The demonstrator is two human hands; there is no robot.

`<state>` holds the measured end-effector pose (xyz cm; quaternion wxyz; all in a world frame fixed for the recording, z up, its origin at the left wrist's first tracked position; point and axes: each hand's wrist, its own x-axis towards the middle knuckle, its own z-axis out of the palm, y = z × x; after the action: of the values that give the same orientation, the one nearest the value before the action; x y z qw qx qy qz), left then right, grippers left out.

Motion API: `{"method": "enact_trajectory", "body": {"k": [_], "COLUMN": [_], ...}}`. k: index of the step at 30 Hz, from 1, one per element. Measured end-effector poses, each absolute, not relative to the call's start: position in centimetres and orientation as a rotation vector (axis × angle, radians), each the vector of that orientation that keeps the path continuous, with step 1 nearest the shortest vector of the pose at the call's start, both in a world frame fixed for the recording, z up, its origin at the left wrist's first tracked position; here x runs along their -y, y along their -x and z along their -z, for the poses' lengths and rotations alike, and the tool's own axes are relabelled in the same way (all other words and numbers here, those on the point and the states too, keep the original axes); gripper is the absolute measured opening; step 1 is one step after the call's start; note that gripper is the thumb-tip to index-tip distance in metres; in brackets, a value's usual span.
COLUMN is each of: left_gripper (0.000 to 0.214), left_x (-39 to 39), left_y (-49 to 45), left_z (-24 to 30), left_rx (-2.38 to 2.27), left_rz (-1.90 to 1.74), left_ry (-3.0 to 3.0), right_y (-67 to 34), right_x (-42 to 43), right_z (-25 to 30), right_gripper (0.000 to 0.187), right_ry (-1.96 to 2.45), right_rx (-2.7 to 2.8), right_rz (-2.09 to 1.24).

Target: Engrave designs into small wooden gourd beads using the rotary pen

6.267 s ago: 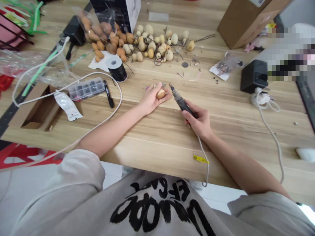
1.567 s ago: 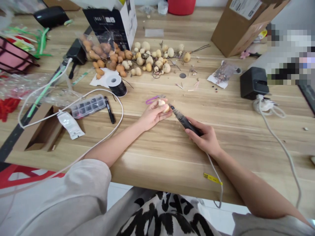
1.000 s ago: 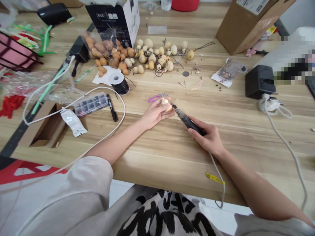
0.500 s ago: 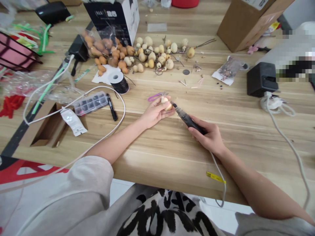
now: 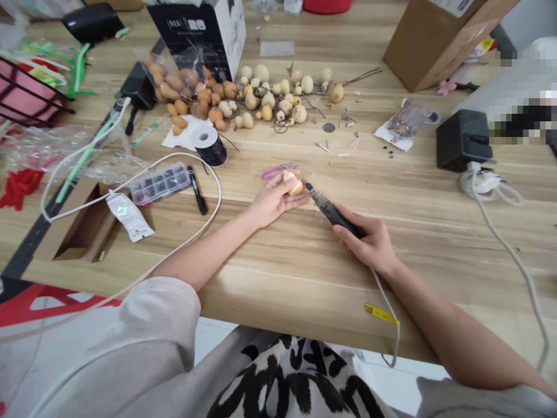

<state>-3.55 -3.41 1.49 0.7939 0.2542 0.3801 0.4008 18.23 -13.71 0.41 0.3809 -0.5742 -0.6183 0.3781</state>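
Observation:
Between the fingers of my left hand (image 5: 275, 200) is a small pale gourd (image 5: 296, 187), partly covered by the thumb. My right hand (image 5: 369, 238) is wrapped round a dark corded rotary tool (image 5: 333, 215), which slants up and left. Its tip lies close to the right side of the gourd; whether they touch I cannot tell. A cable with a yellow tag (image 5: 382, 314) runs down from the tool's back end. Just behind my left hand lies a purple-handled pair of small scissors (image 5: 273, 172), partly hidden by the fingers.
Many pale gourds (image 5: 267, 100) and brown ones (image 5: 212, 96) lie at the back. A black thread spool (image 5: 212, 152), a clear compartment box (image 5: 161, 184), a marker (image 5: 198, 191) and a looping white cable (image 5: 221, 191) are left. Right stand a black power adapter (image 5: 463, 142) and a cardboard box (image 5: 435, 43).
The gourd has turned slightly in my left fingers. My right hand and the rotary tool stay nearly where they were.

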Motion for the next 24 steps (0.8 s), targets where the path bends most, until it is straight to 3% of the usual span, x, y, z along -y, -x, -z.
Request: {"method": "enact_trajectory", "body": {"k": [24], "left_gripper": [0.021], "left_x": [3.41], "left_y": [3.55], "left_z": [-1.44], "left_rx": [-0.823], "left_rz": [-0.853], "left_ry": [-0.555], "right_y": [-18.20], "right_x": [13.61], "right_z": [-0.64], "right_gripper": [0.053], "right_ry": [1.444], "right_rx": [1.588], "right_rz": [-0.959]}}
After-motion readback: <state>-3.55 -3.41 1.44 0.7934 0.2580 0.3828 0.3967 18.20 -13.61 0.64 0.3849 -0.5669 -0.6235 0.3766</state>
